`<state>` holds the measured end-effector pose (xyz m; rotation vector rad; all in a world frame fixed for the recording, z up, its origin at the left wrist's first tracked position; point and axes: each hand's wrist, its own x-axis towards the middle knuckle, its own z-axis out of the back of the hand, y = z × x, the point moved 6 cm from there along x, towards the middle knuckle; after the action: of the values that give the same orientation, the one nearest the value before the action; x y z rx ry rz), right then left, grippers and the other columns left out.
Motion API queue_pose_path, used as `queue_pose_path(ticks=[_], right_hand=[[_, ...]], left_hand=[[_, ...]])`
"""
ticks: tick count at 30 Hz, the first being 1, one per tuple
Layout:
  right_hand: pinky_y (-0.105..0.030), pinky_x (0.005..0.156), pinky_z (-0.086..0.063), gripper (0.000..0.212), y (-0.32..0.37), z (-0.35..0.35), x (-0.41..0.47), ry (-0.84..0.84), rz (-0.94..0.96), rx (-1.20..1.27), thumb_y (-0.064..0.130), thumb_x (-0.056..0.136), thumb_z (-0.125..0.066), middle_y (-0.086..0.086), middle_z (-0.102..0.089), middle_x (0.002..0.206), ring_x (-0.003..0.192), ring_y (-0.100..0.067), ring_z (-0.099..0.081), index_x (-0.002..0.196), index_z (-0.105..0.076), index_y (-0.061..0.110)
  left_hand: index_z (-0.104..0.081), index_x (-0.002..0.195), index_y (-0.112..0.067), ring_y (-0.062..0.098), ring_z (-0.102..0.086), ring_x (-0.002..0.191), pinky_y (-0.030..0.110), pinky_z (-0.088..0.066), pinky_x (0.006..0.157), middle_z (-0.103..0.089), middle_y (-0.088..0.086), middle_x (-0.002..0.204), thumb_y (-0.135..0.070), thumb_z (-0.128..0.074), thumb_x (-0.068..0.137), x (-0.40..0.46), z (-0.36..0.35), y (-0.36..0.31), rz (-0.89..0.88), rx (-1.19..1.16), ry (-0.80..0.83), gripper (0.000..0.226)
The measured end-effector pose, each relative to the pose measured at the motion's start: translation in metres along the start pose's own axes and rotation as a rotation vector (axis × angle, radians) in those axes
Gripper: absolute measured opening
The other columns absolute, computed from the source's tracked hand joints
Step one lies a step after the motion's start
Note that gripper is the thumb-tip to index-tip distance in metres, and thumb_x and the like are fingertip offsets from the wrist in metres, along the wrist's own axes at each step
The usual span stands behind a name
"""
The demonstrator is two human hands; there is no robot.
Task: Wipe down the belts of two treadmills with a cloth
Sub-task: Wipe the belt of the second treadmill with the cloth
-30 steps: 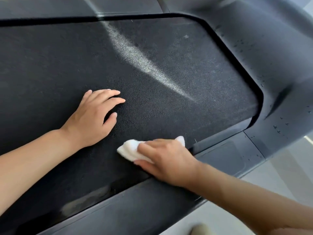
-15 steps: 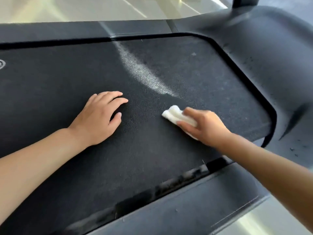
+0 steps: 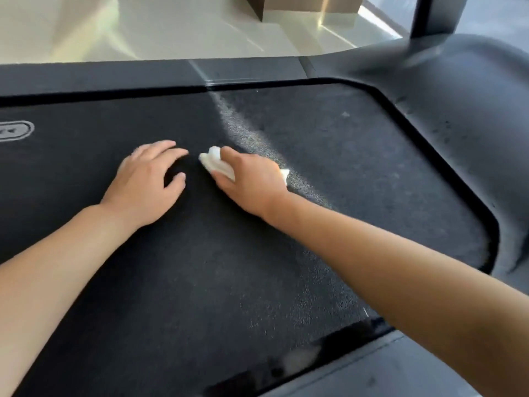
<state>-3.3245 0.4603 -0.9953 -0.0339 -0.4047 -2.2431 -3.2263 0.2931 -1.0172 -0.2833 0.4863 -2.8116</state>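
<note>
Left hand (image 3: pixel 146 179) flat on treadmill belt (image 3: pixel 200 282), fingers straight, slightly spread, holding nothing. Just beside it, white cloth (image 3: pixel 213 163) bunched on belt mid-width, right hand (image 3: pixel 252 181) pressing it, fingers curled over top. Pale sunlit streak (image 3: pixel 243 136) behind.

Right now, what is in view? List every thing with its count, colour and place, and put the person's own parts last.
belt: one, black, fills the middle of the view, under both hands.
pale streak: one, light grey, slanting across the belt from its far edge toward the right hand.
cloth: one, white, on the belt under the right hand.
treadmill frame: one, dark grey, round the belt.
floor: pale, beyond the treadmill.
left hand: one, flat on the belt, left of the cloth.
right hand: one, fingers curled over the cloth.
</note>
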Motion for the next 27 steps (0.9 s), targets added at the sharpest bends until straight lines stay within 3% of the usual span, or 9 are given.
queue_pose_path(ticks=[3,6,9,13,16,20,23,25,27], right_hand=[[-0.038,0.056,-0.041,0.027,0.025,-0.005,-0.027,0.092,0.227,0.085,0.044,0.098,-0.057,0.007,-0.055,0.076,0.069,-0.023,-0.055,0.091,-0.043,0.022],[-0.037,0.059,-0.042,0.028,-0.003,0.003,-0.042,0.164,0.294,0.09,0.049,0.1,-0.056,0.01,-0.053,0.079,0.07,-0.015,-0.051,0.095,-0.051,0.022],[-0.036,0.064,-0.048,0.036,-0.08,0.023,-0.032,0.091,0.039,0.055,0.063,0.095,-0.053,0.011,-0.059,0.078,0.07,-0.013,-0.054,0.098,-0.056,0.027],[-0.042,0.075,-0.051,0.045,-0.16,0.044,0.028,-0.109,-0.451,-0.039,0.068,0.092,-0.051,-0.003,-0.065,0.084,0.086,-0.035,-0.063,0.096,-0.054,0.023],[-0.039,0.073,-0.042,0.046,-0.139,0.027,0.097,-0.156,-0.51,-0.054,0.066,0.096,-0.04,-0.008,-0.067,0.091,0.093,-0.036,-0.064,0.105,-0.056,0.024],[-0.039,0.071,-0.044,0.036,-0.033,-0.013,0.158,-0.111,-0.299,-0.003,0.058,0.099,-0.038,-0.006,-0.069,0.092,0.09,-0.035,-0.065,0.101,-0.053,0.025],[-0.038,0.067,-0.044,0.028,0.055,-0.041,0.151,0.019,-0.054,0.02,0.052,0.101,-0.045,0.001,-0.065,0.084,0.081,-0.028,-0.061,0.102,-0.053,0.025],[-0.037,0.061,-0.039,0.024,0.071,-0.045,0.131,0.104,0.061,0.046,0.05,0.099,-0.051,0.007,-0.059,0.074,0.074,-0.025,-0.059,0.093,-0.046,0.027],[-0.037,0.057,-0.039,0.029,0.044,-0.036,0.112,0.144,0.105,0.035,0.055,0.099,-0.053,0.006,-0.056,0.071,0.07,-0.025,-0.055,0.09,-0.042,0.029]], left_hand=[[-0.054,0.15,-0.018,0.032,-0.038,0.148,0.052,-0.029,0.124,-0.046,0.008,0.16,-0.047,-0.046,0.097,-0.004,0.009,0.026,0.072,0.016,-0.004,0.061],[-0.055,0.149,-0.021,0.028,-0.039,0.149,0.056,-0.029,0.123,-0.047,0.005,0.159,-0.05,-0.04,0.095,-0.007,0.005,0.029,0.059,0.013,-0.027,0.063],[-0.056,0.146,-0.022,0.027,-0.041,0.147,0.058,-0.03,0.122,-0.049,0.003,0.158,-0.049,-0.041,0.094,-0.003,0.003,0.031,0.052,0.021,-0.058,0.061],[-0.056,0.143,-0.024,0.027,-0.043,0.145,0.058,-0.033,0.12,-0.05,0.001,0.156,-0.05,-0.043,0.092,-0.001,0.0,0.035,0.049,0.036,-0.079,0.059],[-0.057,0.143,-0.024,0.026,-0.044,0.144,0.058,-0.033,0.12,-0.05,0.0,0.155,-0.05,-0.042,0.092,0.0,0.0,0.034,0.05,0.031,-0.073,0.059],[-0.057,0.144,-0.024,0.024,-0.042,0.146,0.055,-0.031,0.122,-0.049,-0.001,0.156,-0.049,-0.044,0.093,-0.002,0.0,0.036,0.054,0.016,-0.088,0.058],[-0.058,0.144,-0.025,0.023,-0.04,0.147,0.054,-0.03,0.123,-0.049,0.0,0.156,-0.049,-0.043,0.094,-0.003,0.0,0.037,0.042,0.016,-0.073,0.057],[-0.059,0.141,-0.025,0.023,-0.041,0.147,0.053,-0.031,0.123,-0.051,0.0,0.154,-0.049,-0.041,0.094,-0.002,0.0,0.038,0.028,0.014,-0.073,0.056],[-0.059,0.14,-0.026,0.023,-0.041,0.147,0.054,-0.031,0.122,-0.05,-0.001,0.155,-0.049,-0.041,0.094,-0.002,-0.002,0.04,0.03,0.016,-0.081,0.055]])
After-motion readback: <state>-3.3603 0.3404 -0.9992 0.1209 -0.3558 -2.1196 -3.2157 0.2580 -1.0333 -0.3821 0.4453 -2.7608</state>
